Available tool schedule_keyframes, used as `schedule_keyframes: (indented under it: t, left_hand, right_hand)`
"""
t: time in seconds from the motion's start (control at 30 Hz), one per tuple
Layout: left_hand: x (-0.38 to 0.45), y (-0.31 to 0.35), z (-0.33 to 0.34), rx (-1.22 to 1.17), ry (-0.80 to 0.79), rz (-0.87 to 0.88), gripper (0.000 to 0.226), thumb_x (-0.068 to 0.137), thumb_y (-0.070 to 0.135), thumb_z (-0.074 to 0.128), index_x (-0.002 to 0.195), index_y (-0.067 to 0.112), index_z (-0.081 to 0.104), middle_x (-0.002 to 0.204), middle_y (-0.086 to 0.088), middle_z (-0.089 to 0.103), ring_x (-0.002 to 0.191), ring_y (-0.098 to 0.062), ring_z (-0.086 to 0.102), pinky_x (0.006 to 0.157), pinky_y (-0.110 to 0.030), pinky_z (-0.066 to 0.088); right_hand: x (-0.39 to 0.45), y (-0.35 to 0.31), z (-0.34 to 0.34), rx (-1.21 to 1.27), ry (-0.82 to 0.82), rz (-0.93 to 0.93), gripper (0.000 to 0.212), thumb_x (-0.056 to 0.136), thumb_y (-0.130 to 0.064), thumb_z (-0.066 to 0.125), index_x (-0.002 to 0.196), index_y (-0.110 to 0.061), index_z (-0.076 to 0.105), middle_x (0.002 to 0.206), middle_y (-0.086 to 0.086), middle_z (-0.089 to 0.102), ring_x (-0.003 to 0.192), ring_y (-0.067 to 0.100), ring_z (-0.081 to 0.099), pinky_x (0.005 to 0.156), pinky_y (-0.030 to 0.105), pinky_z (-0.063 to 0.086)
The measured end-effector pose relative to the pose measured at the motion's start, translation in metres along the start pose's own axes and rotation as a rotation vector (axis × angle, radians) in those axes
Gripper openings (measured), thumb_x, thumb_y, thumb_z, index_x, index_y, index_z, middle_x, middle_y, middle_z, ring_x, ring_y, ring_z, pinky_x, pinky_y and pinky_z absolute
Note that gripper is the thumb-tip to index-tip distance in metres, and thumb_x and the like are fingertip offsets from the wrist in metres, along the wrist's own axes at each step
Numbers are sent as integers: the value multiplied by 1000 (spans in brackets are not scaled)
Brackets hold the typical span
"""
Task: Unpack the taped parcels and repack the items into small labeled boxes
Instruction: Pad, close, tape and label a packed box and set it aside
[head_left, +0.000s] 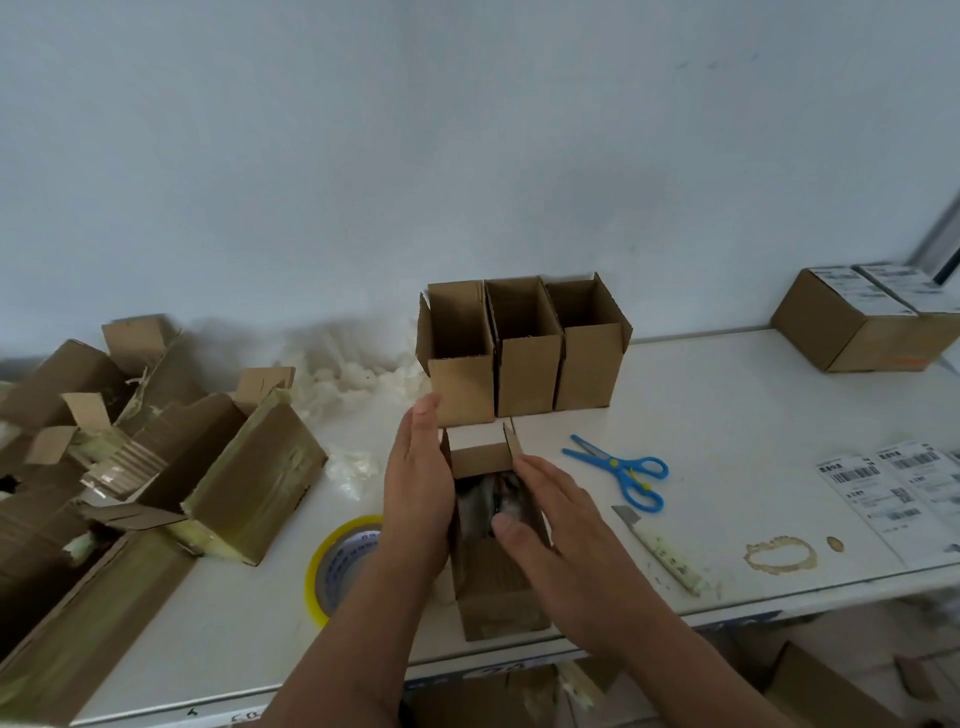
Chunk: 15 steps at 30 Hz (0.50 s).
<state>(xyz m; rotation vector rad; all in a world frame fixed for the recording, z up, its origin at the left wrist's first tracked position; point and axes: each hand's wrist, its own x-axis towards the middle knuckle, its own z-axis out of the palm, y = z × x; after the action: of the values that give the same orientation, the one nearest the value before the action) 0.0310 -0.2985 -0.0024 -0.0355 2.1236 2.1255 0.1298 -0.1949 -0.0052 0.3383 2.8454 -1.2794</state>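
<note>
A small open cardboard box stands at the table's front edge, with a grey wrapped item visible inside it. My left hand lies flat against the box's left side, fingers straight. My right hand rests on the box's right side and top, its thumb over the opening; a flap may be under the palm. Behind it three empty small boxes stand side by side with flaps up. Torn taped parcels are piled at the left.
Blue scissors and a utility knife lie right of the box. A yellow tape roll sits left of my forearm. Label sheets lie at the right edge, labeled boxes at far right. White filler is by the wall.
</note>
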Motion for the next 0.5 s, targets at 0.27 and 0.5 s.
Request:
schedule_keyframes:
  t: [0.27, 0.5]
  left_hand:
    - [8, -19, 1, 235, -117, -59, 35, 105, 39, 36, 130, 28, 57, 122, 12, 59, 107, -7, 55, 95, -30, 42]
    - [9, -22, 8, 337, -96, -120, 23, 104, 39, 42, 121, 30, 54, 109, 10, 55, 89, -2, 51, 66, -17, 36]
  right_hand:
    - [0, 5, 8, -3, -110, 1, 73, 85, -71, 12, 153, -44, 5, 156, -32, 0, 144, -7, -5, 122, 29, 6]
    - [0, 11, 15, -93, -121, 61, 73, 91, -71, 31, 153, -45, 4, 157, -26, -21, 146, 1, -7, 122, 36, 11]
